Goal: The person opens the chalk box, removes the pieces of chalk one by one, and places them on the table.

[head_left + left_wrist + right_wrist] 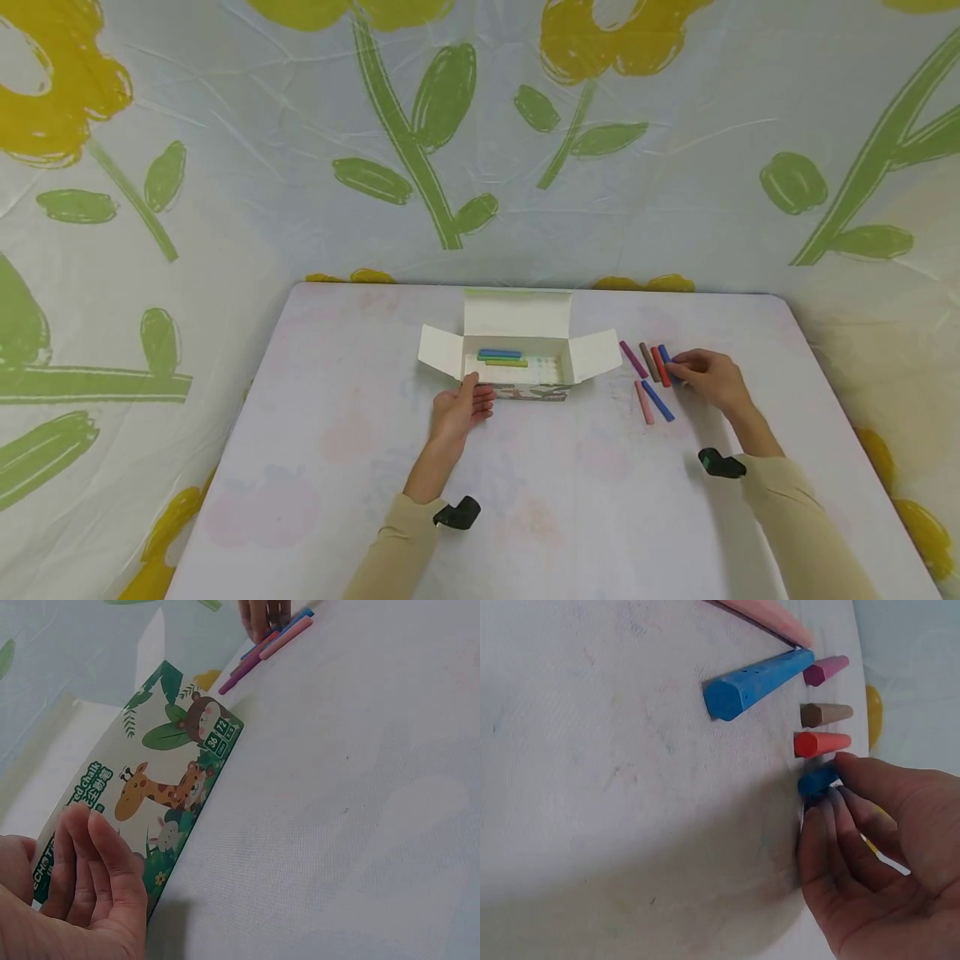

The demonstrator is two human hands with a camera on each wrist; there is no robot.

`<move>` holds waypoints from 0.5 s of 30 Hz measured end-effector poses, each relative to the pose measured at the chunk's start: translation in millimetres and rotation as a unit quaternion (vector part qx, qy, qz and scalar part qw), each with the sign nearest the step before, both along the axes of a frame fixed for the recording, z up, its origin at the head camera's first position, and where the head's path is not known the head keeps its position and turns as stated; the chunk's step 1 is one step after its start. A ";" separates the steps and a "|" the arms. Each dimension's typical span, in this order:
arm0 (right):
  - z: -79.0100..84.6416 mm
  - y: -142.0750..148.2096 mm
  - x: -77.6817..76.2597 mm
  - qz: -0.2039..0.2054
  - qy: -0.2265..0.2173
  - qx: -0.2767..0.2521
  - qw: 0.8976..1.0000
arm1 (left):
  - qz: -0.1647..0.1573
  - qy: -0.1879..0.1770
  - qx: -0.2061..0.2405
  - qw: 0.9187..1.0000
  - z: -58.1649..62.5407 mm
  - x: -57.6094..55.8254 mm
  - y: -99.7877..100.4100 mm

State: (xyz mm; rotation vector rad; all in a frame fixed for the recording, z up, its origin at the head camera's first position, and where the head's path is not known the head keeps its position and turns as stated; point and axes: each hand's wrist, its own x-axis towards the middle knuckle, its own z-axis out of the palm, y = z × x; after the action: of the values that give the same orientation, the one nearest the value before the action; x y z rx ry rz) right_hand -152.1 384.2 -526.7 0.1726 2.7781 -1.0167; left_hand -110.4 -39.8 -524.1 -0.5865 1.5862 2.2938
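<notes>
Here, one blue chalk (817, 781) lies pinched — between the right fingers (819, 851).

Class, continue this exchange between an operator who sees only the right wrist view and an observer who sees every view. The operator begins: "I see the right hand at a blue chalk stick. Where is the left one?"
Observer: In the head view, the left hand holds the open box at its near left corner.

Operator: Is there any chalk inside that box?

Observer: Yes, a blue stick, a green stick and a yellow stick lie inside, side by side.

Operator: What is printed on the outside?

Observer: The left wrist view shows a giraffe among other cartoon animals.
</notes>
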 end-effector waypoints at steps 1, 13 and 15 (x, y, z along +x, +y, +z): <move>0.6 -0.9 0.0 0.001 0.005 0.006 1.000 | 0.001 0.000 0.000 1.000 -4.6 -1.0 0.5; 23.4 -15.9 -1.3 -0.002 0.040 -0.003 0.999 | 0.019 0.000 -0.014 1.000 -22.2 -2.9 5.2; 29.6 -19.7 -2.5 0.004 0.049 -0.012 0.999 | 0.020 0.000 -0.017 1.000 -21.4 -2.9 5.4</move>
State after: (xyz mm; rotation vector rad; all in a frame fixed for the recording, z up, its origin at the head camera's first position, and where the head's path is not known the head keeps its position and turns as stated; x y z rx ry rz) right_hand -154.6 364.5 -497.1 0.1115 2.8510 -1.0840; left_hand -113.2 -34.3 -545.5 -0.6331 1.6307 2.2987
